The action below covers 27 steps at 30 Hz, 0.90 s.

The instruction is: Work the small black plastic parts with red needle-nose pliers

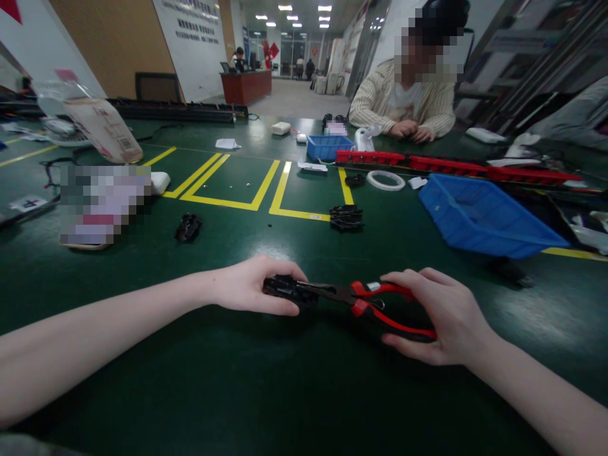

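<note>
Bare left hand (259, 285) pinches small black plastic part (291, 291); red-handled metal pliers (344, 294) in bare right hand (449, 316).
Part at left palm's 3 o'clock, seemingly gripped for steadiness; plier nose overlaps it from 3 o'clock, right fingers round spread handles.

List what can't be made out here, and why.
All in the head view:
Black plastic part: the portion covered by the left hand.
Long-nose pliers: whether the tips grip that part; dark against dark.
Phone: its screen, blurred by pixelation.
Tiny dark speck: too small to identify.
Left arm: elbow, cut off by left edge.
</note>
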### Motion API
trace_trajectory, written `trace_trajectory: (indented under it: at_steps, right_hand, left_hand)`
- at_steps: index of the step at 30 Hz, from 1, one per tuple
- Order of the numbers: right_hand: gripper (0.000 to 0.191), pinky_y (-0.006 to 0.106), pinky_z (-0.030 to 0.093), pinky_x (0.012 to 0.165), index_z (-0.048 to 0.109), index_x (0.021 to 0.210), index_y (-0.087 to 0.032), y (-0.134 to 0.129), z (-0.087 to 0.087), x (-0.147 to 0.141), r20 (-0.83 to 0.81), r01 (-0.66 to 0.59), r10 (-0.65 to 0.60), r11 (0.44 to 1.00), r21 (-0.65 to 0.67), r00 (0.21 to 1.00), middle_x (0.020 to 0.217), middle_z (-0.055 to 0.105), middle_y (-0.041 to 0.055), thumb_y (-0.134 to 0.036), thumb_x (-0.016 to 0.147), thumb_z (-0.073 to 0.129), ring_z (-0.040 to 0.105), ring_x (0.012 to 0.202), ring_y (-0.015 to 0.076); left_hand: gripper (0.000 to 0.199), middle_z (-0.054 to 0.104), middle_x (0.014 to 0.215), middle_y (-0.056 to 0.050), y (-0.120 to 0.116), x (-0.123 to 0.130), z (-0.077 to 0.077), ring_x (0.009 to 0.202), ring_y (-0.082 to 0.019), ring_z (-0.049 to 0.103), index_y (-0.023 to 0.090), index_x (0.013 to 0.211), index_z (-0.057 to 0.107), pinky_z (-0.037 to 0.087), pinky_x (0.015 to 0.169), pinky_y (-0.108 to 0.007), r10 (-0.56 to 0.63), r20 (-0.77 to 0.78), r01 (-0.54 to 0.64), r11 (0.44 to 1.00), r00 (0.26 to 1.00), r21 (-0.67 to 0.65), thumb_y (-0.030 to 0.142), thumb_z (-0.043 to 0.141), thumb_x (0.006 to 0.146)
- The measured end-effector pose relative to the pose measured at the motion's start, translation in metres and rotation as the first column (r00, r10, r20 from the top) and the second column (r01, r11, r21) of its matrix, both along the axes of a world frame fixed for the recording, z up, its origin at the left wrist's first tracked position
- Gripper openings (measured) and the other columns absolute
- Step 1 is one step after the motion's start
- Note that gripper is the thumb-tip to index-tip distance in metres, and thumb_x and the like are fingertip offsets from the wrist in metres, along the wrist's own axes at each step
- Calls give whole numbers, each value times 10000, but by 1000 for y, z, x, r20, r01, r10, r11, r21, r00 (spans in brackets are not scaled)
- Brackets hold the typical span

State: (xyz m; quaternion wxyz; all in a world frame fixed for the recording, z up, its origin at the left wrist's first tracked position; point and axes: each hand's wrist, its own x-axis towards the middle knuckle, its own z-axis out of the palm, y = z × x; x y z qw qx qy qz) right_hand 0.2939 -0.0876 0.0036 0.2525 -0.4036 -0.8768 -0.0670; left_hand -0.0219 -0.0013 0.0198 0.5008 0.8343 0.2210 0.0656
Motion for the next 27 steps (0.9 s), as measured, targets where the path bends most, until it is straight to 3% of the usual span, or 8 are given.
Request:
trace_trajectory:
  at_steps: [9,19,27]
  right_hand:
    - [527,383,451,609,490,1201,-200,2,1,1,38,-6,6,1000,-8,999,902,658,88,-555,820,571,585,648,217]
    - [580,394,469,624,460,1236,-156,4,3,8,122,-63,55,996,60,991,902,667,116,-528,812,597,626,696,246]
    - [590,383,491,641,473,1237,-152,4,1,8,109,-73,65,995,70,992,913,674,106,-523,797,605,635,705,235]
  left_hand:
    - [414,639,908,-20,-1,2,0,737,-138,570,160,1151,610,405,616,-232,15,-21,-14,997,1000,76,431,676,846]
    - [380,619,861,-1,0,0,0,689,-117,559,162,1118,618,415,587,-212,-21,6,21,1000,1000,-19,405,695,835]
    - [366,631,877,-13,0,-2,-3,710,-127,562,167,1087,638,420,606,-215,-28,27,26,997,999,75,394,718,811]
